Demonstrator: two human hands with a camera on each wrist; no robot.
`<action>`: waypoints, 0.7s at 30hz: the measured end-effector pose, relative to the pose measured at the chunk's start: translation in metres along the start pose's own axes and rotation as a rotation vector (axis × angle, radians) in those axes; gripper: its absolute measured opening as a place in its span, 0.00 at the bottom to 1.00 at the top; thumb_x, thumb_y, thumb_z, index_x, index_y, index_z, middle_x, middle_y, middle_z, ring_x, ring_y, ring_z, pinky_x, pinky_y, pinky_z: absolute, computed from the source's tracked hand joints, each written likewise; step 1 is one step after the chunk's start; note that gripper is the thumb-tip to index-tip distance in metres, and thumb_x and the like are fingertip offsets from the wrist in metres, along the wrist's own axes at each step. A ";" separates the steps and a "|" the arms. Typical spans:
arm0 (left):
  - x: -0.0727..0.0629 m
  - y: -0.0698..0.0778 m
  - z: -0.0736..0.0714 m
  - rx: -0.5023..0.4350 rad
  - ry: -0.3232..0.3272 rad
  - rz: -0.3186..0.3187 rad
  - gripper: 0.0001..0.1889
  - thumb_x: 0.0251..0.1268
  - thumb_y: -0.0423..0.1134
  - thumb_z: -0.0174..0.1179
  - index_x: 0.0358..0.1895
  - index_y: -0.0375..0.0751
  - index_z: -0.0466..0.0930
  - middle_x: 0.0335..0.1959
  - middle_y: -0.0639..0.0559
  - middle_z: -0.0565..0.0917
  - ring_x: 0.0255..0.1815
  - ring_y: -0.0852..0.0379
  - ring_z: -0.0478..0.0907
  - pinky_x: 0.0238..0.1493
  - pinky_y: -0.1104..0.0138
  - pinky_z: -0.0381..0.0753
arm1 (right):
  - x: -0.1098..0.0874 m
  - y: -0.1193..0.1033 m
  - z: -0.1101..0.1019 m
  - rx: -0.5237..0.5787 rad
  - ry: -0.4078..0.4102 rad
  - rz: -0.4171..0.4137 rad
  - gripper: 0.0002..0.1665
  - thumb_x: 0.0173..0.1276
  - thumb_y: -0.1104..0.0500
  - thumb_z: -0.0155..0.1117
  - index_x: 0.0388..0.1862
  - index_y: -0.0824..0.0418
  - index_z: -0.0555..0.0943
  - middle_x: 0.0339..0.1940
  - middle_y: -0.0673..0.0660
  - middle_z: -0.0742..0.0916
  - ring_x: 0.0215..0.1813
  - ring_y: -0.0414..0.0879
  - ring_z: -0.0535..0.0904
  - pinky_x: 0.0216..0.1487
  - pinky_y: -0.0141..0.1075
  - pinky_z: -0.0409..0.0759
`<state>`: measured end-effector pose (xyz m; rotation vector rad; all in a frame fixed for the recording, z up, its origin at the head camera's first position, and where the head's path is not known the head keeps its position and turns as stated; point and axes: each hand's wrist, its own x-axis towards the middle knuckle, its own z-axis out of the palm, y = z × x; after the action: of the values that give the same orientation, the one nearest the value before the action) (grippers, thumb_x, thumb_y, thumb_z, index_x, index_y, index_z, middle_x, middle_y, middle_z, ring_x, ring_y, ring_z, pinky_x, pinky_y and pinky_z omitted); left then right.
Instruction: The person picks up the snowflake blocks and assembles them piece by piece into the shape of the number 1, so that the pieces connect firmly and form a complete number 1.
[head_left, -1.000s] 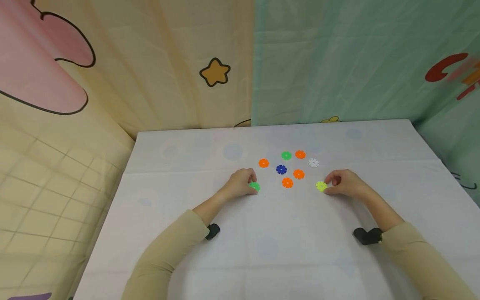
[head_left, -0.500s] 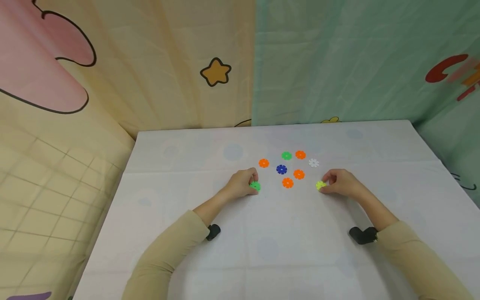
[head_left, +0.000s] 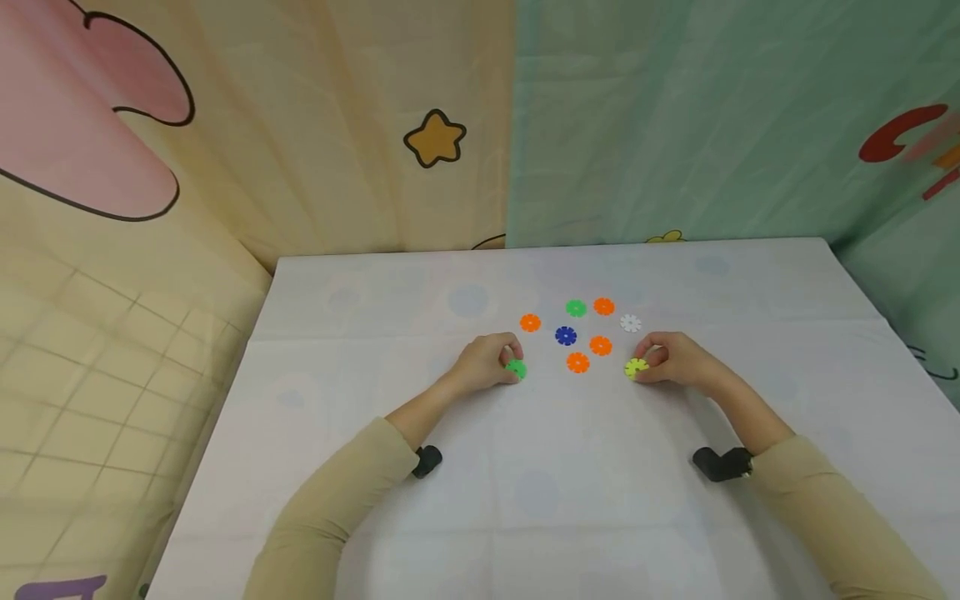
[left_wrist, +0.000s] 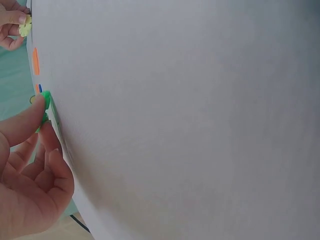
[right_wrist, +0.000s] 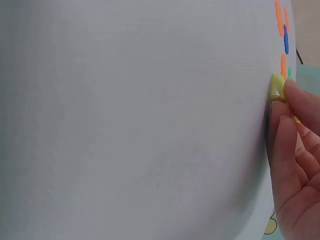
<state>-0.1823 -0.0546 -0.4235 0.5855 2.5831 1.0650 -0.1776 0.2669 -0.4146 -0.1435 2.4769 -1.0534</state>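
Note:
My left hand [head_left: 486,364] pinches a green notched plastic disc [head_left: 516,367] between thumb and fingers, low over the white tabletop. In the left wrist view the thumb and a finger meet on this green disc [left_wrist: 46,100]. Across from it, my right hand [head_left: 678,362] pinches a yellow notched disc [head_left: 636,367]. The right wrist view has the yellow disc [right_wrist: 276,82] tilted, close to the cloth. Between and beyond the hands lie a blue disc [head_left: 566,336], a white disc [head_left: 631,322], another green disc [head_left: 576,308] and several orange discs [head_left: 578,362].
A white cloth [head_left: 525,467] covers the table. Behind it hang printed curtains [head_left: 645,125], yellow on the left and green on the right. Black wrist cameras [head_left: 722,464] stick out beneath both sleeves.
My right hand has moved left with the yellow disc, nearer the group of discs. The left hand has shifted slightly right with its green disc. The loose discs stay in place.

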 end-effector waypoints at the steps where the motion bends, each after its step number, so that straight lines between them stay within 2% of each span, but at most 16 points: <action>1: 0.000 0.000 0.000 -0.010 -0.005 -0.004 0.13 0.49 0.30 0.70 0.37 0.40 0.77 0.27 0.51 0.77 0.29 0.56 0.72 0.33 0.68 0.70 | 0.000 0.000 0.000 0.012 -0.007 -0.005 0.18 0.56 0.62 0.71 0.41 0.68 0.75 0.24 0.53 0.75 0.30 0.46 0.71 0.29 0.32 0.71; 5: 0.000 0.001 0.000 -0.047 -0.017 -0.027 0.13 0.49 0.30 0.70 0.38 0.40 0.78 0.25 0.52 0.77 0.28 0.56 0.71 0.32 0.69 0.70 | 0.001 -0.003 0.003 0.057 -0.023 -0.034 0.19 0.55 0.61 0.71 0.42 0.68 0.76 0.22 0.52 0.75 0.28 0.45 0.71 0.29 0.30 0.71; 10: 0.000 0.002 0.001 -0.057 0.000 -0.039 0.11 0.49 0.31 0.70 0.37 0.39 0.79 0.26 0.52 0.77 0.29 0.57 0.72 0.33 0.70 0.70 | 0.002 -0.009 0.009 0.128 -0.044 -0.051 0.20 0.57 0.60 0.70 0.45 0.69 0.75 0.21 0.52 0.75 0.26 0.44 0.70 0.28 0.30 0.69; 15: -0.003 0.005 0.004 -0.060 0.038 0.001 0.09 0.51 0.31 0.69 0.36 0.37 0.81 0.26 0.52 0.77 0.29 0.58 0.71 0.34 0.70 0.71 | 0.006 -0.016 0.015 0.178 -0.061 -0.055 0.22 0.59 0.59 0.69 0.48 0.69 0.74 0.22 0.52 0.77 0.26 0.46 0.73 0.31 0.30 0.74; 21: -0.004 0.010 0.008 -0.110 0.090 0.047 0.08 0.55 0.32 0.66 0.38 0.36 0.81 0.29 0.50 0.80 0.32 0.56 0.73 0.37 0.69 0.73 | 0.009 -0.025 0.018 0.213 -0.063 -0.085 0.23 0.61 0.61 0.67 0.51 0.71 0.72 0.21 0.52 0.78 0.27 0.46 0.75 0.34 0.30 0.76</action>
<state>-0.1725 -0.0452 -0.4210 0.5859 2.5784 1.2670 -0.1798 0.2351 -0.4109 -0.2144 2.3023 -1.3198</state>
